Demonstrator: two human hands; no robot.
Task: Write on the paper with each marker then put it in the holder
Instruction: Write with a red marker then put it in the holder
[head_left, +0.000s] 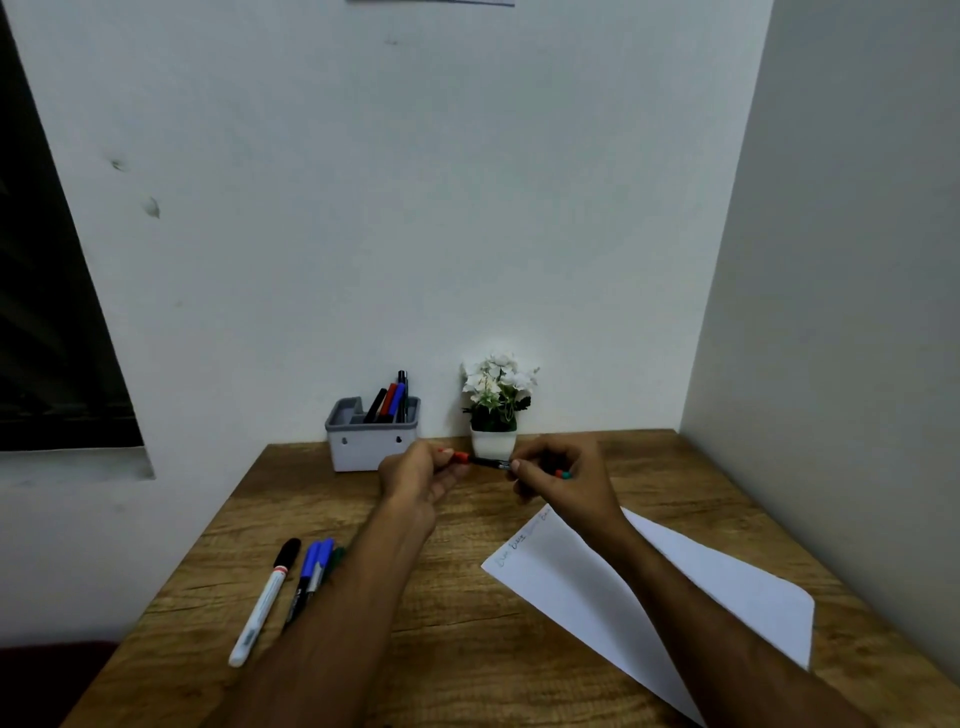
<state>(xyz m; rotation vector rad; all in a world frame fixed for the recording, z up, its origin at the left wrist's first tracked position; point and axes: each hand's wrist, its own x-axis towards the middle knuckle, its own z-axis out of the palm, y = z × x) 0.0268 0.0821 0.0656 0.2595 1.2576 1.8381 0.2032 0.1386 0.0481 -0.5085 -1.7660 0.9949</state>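
Both hands are up over the desk (467, 649). The left hand (415, 480) pinches the red cap (461, 458) of a marker (491, 462). The right hand (561, 480) has its fingers curled round the marker's dark body. The paper (623, 587) lies under the right arm. The holder (370, 439) stands by the wall with 4 markers in it.

Both hands are up over the wooden desk (467, 649), just in front of the flower pot (493, 443). The left hand (415, 480) pinches the red cap (461, 458), the right hand (563, 480) grips the marker (491, 462) barrel. Left of the pot, the grey holder (370, 441) stands with markers. The paper (649, 587) lies nearer than the pot, under the right forearm.
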